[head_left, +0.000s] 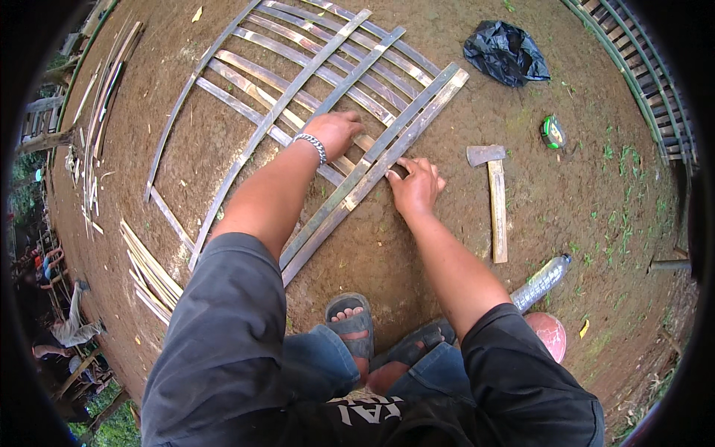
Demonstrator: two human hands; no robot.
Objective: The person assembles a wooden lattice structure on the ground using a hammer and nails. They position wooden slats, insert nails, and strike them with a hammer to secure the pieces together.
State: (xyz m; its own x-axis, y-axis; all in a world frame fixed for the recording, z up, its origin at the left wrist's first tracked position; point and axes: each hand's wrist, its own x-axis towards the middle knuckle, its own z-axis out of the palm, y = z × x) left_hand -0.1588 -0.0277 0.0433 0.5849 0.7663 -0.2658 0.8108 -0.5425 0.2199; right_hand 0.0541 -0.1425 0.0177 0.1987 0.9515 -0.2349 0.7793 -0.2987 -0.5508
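Note:
A lattice of split bamboo slats (309, 71) lies on the ground in front of me, with crosspieces woven over and under. Two long slats (406, 134) run side by side along its near right edge. My left hand (334, 136), with a chain bracelet at the wrist, is closed over a bamboo slat (363, 142) just left of that pair; its palm hides most of the grip. Against the pair's outer edge is my right hand (418, 188), thumb and forefinger curled in at the edge. Whatever is between those fingers is hidden.
A hatchet (497, 201) with a wooden handle lies to the right, near a green tape measure (552, 132). A black plastic bag (506, 54) is farther off. A clear bottle (542, 283) and a reddish round object (547, 334) lie near my right arm. Loose bamboo strips (149, 276) lie left.

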